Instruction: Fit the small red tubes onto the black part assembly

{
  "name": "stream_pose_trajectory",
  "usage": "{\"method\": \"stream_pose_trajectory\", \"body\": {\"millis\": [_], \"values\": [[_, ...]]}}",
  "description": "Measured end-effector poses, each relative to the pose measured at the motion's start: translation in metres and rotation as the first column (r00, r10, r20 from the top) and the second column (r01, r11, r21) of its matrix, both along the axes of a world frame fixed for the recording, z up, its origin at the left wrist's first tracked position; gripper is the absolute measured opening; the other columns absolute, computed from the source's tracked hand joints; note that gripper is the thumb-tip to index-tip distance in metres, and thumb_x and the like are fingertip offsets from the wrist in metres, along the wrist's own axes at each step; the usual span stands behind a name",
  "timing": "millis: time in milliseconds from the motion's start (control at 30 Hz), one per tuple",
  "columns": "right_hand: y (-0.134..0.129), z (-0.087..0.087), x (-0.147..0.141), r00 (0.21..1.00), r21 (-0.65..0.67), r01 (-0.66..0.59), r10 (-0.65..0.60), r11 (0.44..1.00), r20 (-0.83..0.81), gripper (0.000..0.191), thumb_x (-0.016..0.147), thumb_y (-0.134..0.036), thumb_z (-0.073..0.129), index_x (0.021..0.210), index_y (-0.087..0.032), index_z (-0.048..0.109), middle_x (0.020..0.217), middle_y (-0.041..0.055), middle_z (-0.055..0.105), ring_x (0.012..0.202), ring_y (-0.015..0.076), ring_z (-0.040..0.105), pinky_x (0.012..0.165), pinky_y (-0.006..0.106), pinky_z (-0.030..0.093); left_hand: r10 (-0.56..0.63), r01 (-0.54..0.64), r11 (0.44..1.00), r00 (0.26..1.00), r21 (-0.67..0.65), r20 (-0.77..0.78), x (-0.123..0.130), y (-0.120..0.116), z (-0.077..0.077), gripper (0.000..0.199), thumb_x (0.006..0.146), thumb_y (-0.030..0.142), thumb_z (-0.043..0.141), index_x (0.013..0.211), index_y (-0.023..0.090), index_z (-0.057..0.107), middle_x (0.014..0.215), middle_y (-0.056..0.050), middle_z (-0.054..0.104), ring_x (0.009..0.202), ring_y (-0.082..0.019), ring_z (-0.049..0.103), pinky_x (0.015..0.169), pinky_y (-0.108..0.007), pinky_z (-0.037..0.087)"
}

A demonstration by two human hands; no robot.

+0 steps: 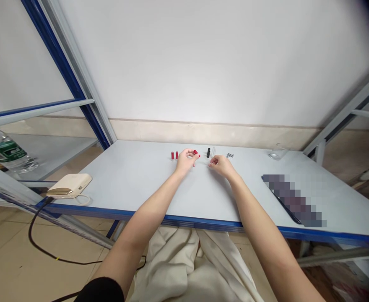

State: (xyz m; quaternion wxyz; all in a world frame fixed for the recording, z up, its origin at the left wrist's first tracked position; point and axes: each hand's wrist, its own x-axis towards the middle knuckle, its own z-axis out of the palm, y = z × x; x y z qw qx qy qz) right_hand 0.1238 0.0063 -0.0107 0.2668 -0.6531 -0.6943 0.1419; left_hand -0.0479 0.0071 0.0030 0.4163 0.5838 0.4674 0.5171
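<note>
My left hand point(185, 162) is closed on a small red piece point(196, 153) above the middle of the table. To its right, my right hand point(221, 165) is closed, thumb and fingertips together; what they hold is too small to make out. Two red cylinders point(175, 155) stand just left of my left hand. A black cylinder point(209, 152) and a clear tube point(214, 151) stand behind my right hand. Several small metallic pieces point(230, 155) lie to its right.
A clear glass dish point(277, 153) sits at the back right of the table point(121, 176). A dark, pixelated flat object point(293, 199) lies at right. A cream device point(71, 185) with a strap is at the left edge, and a water bottle point(8, 153) lies beyond.
</note>
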Motion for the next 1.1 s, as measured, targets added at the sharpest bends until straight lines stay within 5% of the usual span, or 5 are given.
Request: {"method": "stream_pose_trajectory", "body": {"millis": [133, 267, 667, 1100], "values": [[0.007, -0.007, 0.012, 0.993, -0.028, 0.115, -0.115, 0.993, -0.011, 0.014, 0.07, -0.02, 0.058, 0.082, -0.014, 0.063, 0.077, 0.0056, 0.065, 0.067, 0.0133, 0.054, 0.061, 0.022, 0.036, 0.018, 0.015, 0.995, 0.948, 0.1, -0.319, 0.004, 0.004, -0.012, 0.013, 0.07, 0.02, 0.064, 0.081, 0.015, 0.059, 0.077, -0.003, 0.063, 0.062, -0.009, 0.053, 0.062, -0.022, 0.044], [0.012, -0.015, 0.016, 0.987, -0.014, 0.159, -0.16, 0.987, -0.008, 0.014, 0.07, -0.021, 0.057, 0.08, -0.014, 0.063, 0.076, 0.006, 0.065, 0.067, 0.0143, 0.055, 0.061, 0.022, 0.036, -0.081, 0.131, 0.989, 0.881, 0.075, -0.467, 0.012, 0.008, -0.02, 0.009, 0.069, 0.019, 0.063, 0.077, 0.014, 0.061, 0.076, -0.003, 0.064, 0.068, -0.012, 0.056, 0.067, -0.024, 0.044], [0.024, -0.027, 0.013, 0.981, 0.023, 0.193, -0.193, 0.981, -0.012, 0.015, 0.077, -0.024, 0.054, 0.086, -0.016, 0.062, 0.087, 0.0072, 0.067, 0.078, 0.0163, 0.059, 0.067, 0.023, 0.038, 0.019, 0.038, 0.995, 0.842, 0.094, -0.539, 0.045, 0.048, -0.025, 0.011, 0.072, 0.019, 0.06, 0.081, 0.014, 0.062, 0.085, -0.006, 0.067, 0.076, -0.016, 0.059, 0.072, -0.026, 0.044], [0.024, -0.026, 0.01, 0.972, -0.009, 0.231, -0.23, 0.973, 0.058, 0.015, 0.079, -0.028, 0.052, 0.085, -0.017, 0.062, 0.086, 0.0068, 0.066, 0.08, 0.0169, 0.059, 0.064, 0.023, 0.036, 0.039, -0.016, 0.999, 0.683, 0.038, -0.729, 0.054, 0.05, -0.029, 0.017, 0.075, 0.027, 0.056, 0.083, 0.018, 0.067, 0.089, -0.007, 0.069, 0.081, -0.017, 0.061, 0.07, -0.024, 0.041]]}}
